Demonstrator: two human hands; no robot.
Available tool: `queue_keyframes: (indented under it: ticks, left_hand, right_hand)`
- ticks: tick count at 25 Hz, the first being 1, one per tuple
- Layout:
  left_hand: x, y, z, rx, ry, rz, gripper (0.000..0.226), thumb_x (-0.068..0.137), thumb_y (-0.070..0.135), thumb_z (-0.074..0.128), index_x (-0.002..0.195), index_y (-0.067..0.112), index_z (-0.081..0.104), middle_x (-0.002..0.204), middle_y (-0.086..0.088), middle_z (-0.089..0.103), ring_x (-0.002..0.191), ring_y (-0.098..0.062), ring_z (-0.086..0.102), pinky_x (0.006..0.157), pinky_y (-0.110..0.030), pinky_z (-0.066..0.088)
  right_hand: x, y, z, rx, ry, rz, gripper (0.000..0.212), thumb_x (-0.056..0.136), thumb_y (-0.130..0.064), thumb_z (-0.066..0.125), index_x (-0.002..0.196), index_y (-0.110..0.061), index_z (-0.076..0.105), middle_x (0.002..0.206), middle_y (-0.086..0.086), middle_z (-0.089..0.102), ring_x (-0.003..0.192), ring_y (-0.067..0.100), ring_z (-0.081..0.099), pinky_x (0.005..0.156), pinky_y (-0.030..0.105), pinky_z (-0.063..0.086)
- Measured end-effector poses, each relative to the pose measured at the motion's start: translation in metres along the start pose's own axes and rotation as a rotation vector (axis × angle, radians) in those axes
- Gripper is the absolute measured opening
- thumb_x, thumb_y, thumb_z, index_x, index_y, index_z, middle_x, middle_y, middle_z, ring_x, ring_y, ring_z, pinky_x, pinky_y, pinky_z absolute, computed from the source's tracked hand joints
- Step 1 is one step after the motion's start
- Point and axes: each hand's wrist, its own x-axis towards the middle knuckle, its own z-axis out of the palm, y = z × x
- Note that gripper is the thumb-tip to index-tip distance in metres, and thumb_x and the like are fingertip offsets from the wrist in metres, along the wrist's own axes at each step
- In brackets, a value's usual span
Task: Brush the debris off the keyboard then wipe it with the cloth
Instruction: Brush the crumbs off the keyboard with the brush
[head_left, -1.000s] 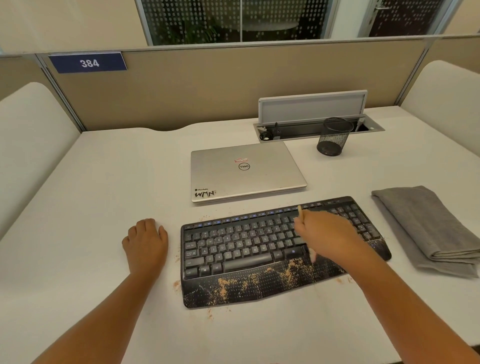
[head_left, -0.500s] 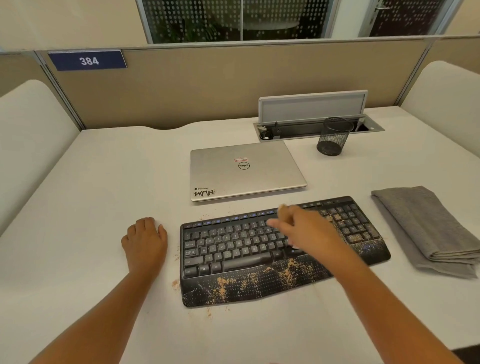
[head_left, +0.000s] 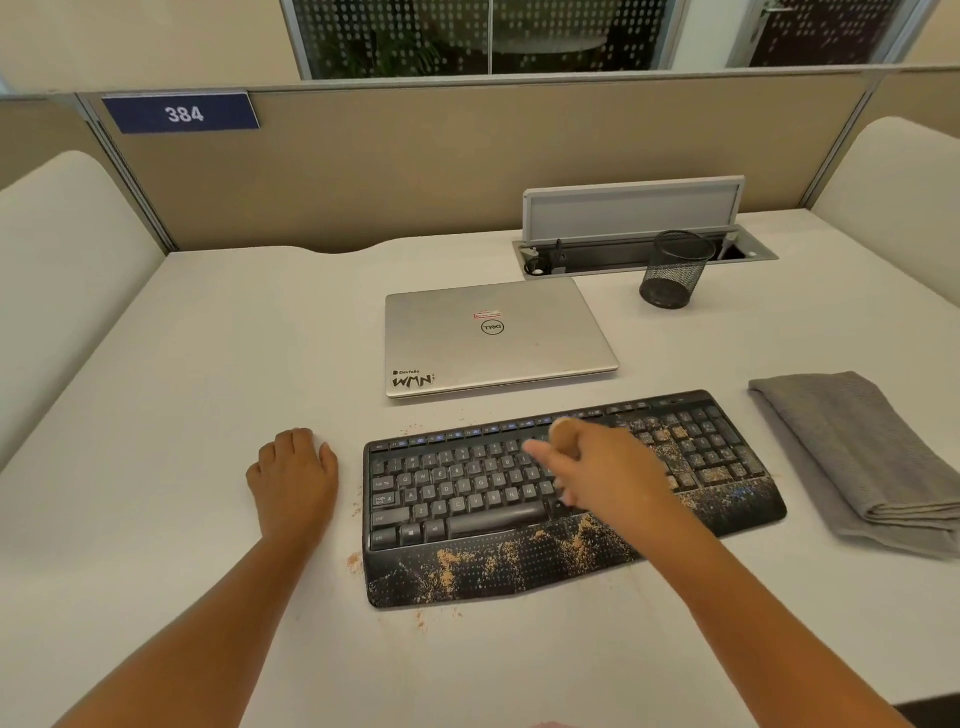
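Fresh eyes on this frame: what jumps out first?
The black keyboard at centre, with tan debris strewn over its palm rest and right-hand keys. The blurred right hand hovers over the keys, apparently holding a brush; the left hand rests on the desk beside the keyboard. The folded grey cloth lies untouched at right.

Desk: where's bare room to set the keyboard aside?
Free: the desk left of the laptop and beyond the left hand; also the front strip between the forearms. Crowded: right side, between keyboard, cloth and mesh cup.
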Motion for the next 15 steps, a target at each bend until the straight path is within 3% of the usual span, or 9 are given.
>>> queue_keyframes:
  ticks: [4,7,9,11,12,15]
  left_hand:
    - [0.001,-0.001,0.0,-0.011,0.008,-0.009,0.032,0.087,0.021,0.04,0.097,-0.003,0.059,0.093,-0.022,0.06,0.087,-0.042,0.054,0.071,-0.049,0.042]
    - [0.002,-0.001,0.001,-0.005,0.035,-0.007,0.023,0.088,0.016,0.048,0.096,-0.003,0.059,0.093,-0.022,0.06,0.086,-0.042,0.055,0.071,-0.049,0.042]
    - [0.002,-0.002,0.003,-0.015,0.037,-0.009,0.018,0.089,0.012,0.054,0.098,-0.003,0.058,0.094,-0.023,0.06,0.087,-0.041,0.054,0.072,-0.049,0.041]
    - [0.002,-0.003,0.003,-0.008,0.041,-0.005,0.021,0.089,0.014,0.051,0.097,-0.004,0.059,0.093,-0.023,0.06,0.086,-0.041,0.054,0.071,-0.049,0.041]
    - [0.002,-0.003,0.003,-0.001,0.037,0.001,0.026,0.088,0.017,0.046,0.097,-0.004,0.059,0.092,-0.023,0.06,0.085,-0.041,0.055,0.07,-0.049,0.042]
    - [0.001,-0.001,0.002,0.005,0.019,0.026,0.035,0.084,0.023,0.039,0.096,-0.004,0.059,0.091,-0.023,0.06,0.083,-0.042,0.055,0.068,-0.049,0.042]
  right_hand:
    - [0.001,-0.006,0.003,0.143,-0.053,-0.057,0.036,0.088,-0.059,0.04,0.073,-0.028,0.048,0.065,-0.002,0.069,0.048,-0.001,0.062,0.057,0.018,0.054]
    - [0.004,0.018,-0.014,-0.024,0.032,0.101,0.039,0.09,-0.06,0.034,0.078,-0.026,0.049,0.062,-0.002,0.069,0.048,0.001,0.064,0.061,0.026,0.058]
    - [0.002,0.031,-0.023,-0.003,0.086,0.195,0.04,0.094,-0.056,0.034,0.079,-0.023,0.05,0.059,-0.001,0.068,0.044,0.003,0.063,0.061,0.031,0.057]
    - [-0.003,0.026,-0.02,0.07,0.057,0.227,0.037,0.095,-0.052,0.037,0.076,-0.023,0.051,0.06,-0.002,0.065,0.038,-0.001,0.058,0.047,0.02,0.05]
    - [-0.005,0.019,-0.012,0.079,0.02,0.197,0.036,0.094,-0.052,0.038,0.074,-0.025,0.05,0.061,-0.002,0.064,0.037,-0.001,0.057,0.043,0.015,0.048]
    - [-0.01,0.003,0.013,0.116,-0.013,0.039,0.039,0.092,-0.055,0.038,0.072,-0.024,0.05,0.06,0.003,0.066,0.045,0.003,0.063,0.054,0.02,0.056]
